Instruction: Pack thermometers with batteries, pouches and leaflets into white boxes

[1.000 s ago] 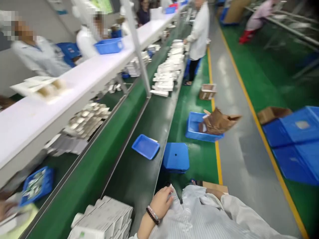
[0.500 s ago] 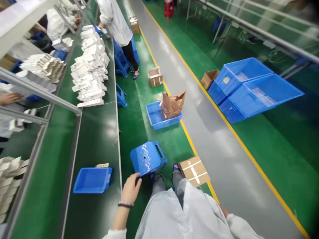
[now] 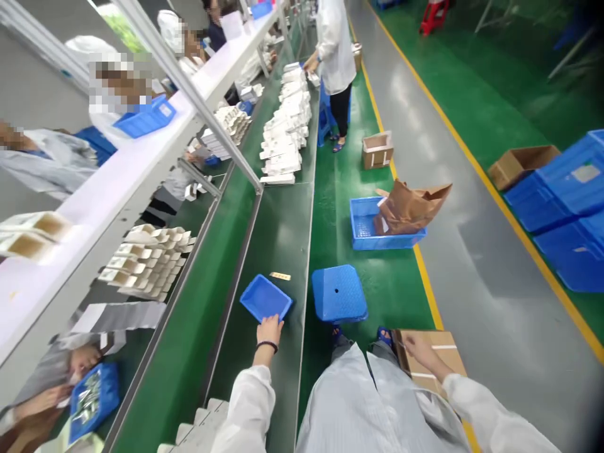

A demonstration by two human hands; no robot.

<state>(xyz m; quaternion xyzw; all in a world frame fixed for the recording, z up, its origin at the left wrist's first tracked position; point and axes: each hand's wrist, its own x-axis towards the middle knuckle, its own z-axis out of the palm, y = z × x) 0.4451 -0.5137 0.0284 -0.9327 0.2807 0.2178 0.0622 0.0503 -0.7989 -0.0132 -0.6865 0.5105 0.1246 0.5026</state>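
My left hand [image 3: 270, 330] has its fingers curled over the near corner of a small blue plastic bin [image 3: 265, 297], which sits turned at an angle on the dark worktop and has nothing in it. A thin yellowish strip [image 3: 280, 276] lies just beyond the bin. My right hand [image 3: 419, 350] hangs over a taped cardboard box [image 3: 446, 352] on the floor, its fingers loosely apart with nothing seen in them. A blue plastic stool [image 3: 338, 292] stands in front of my feet, beside the worktop.
White boxes [image 3: 285, 132] are heaped farther along the worktop. A blue crate [image 3: 387, 241] with a brown paper bag [image 3: 410, 207] stands on the floor. Stacked blue crates [image 3: 566, 207] are at the right. Co-workers sit across the line; another person [image 3: 336, 56] stands ahead.
My left hand has moved from beside the stool onto the blue bin, and the bin has turned. My right hand has come into view over the cardboard box. The view has swung left.
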